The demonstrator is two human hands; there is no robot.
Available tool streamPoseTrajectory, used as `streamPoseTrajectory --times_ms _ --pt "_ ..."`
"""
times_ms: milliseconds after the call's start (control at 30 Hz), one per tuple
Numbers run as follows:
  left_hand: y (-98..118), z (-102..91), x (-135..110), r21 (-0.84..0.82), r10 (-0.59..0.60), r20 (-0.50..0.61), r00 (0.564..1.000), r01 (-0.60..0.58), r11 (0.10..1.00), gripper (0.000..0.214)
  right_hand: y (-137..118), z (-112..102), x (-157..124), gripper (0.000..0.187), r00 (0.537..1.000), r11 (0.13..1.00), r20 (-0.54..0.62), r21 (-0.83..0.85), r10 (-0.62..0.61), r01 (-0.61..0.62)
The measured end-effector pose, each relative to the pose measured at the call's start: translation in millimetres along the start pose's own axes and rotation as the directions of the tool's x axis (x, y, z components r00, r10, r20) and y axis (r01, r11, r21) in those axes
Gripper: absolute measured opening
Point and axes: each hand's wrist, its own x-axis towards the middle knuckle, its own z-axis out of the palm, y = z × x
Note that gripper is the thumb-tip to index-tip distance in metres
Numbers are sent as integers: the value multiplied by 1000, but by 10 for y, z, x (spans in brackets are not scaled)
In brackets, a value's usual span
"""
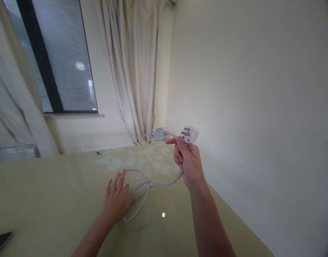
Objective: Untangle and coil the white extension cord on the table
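My right hand point(189, 160) is raised over the far right part of the table, closed round a white power cord point(160, 183). A white plug point(190, 134) with several metal prongs sticks up above its thumb, prongs facing left. To the left of that hand, a pale square connector block point(159, 134) stands out on a short length of cord; its exact kind is unclear. The rest of the cord drops from the fist and lies in loose loops on the tabletop. At those loops is my left hand point(117, 196), palm down with spread fingers, touching or just above the cord.
The glossy yellow-green table point(59, 200) meets a plain wall point(246, 89) on the right. Beige curtains point(134, 71) hang by a dark-framed window point(59, 53). A small dark piece point(98, 153) lies near the far edge, and a dark flat object point(0, 242) at lower left.
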Motion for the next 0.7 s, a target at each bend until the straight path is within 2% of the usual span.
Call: streamPoseTrajectory --times_ms 67,133,200,300,433,533,600,633,667,700 --pt "-61 49 3 -121 -3 130 991 19 992 19 18 8 1 47 1000 1000 -9 -9 -11 11" --pt "-140 78 32 -311 16 206 979 50 949 12 40 7 8 47 1000 1000 -12 -26 -18 18" --pt "-210 78 73 -450 38 221 975 67 890 9 60 -4 18 49 1000 998 -13 -55 -5 4" --pt "-266 -30 141 -603 -14 176 984 120 789 12 81 -37 38 53 999 989 -18 -141 43 -45" --pt "-236 -431 235 -851 -180 89 980 169 498 34 139 -90 85 54 998 964 -32 -262 45 -52" --pt "-176 -801 267 -960 -299 165 940 223 171 49 221 -129 123 52 998 946 -64 -323 4 -25" --pt "-143 -1003 263 -972 -340 219 914 233 0 55 267 -150 130 51 997 939 -75 -345 -15 -12" --pt "-133 -1085 256 -975 -366 218 905 221 -34 57 279 -157 124 51 997 937 -76 -349 -23 -5" --pt "-129 -1155 247 -979 -397 195 897 202 -25 58 281 -160 112 50 996 938 -78 -347 -33 3" --pt "-132 -1216 237 -985 -431 146 890 173 24 58 271 -161 93 50 996 940 -82 -340 -42 12"
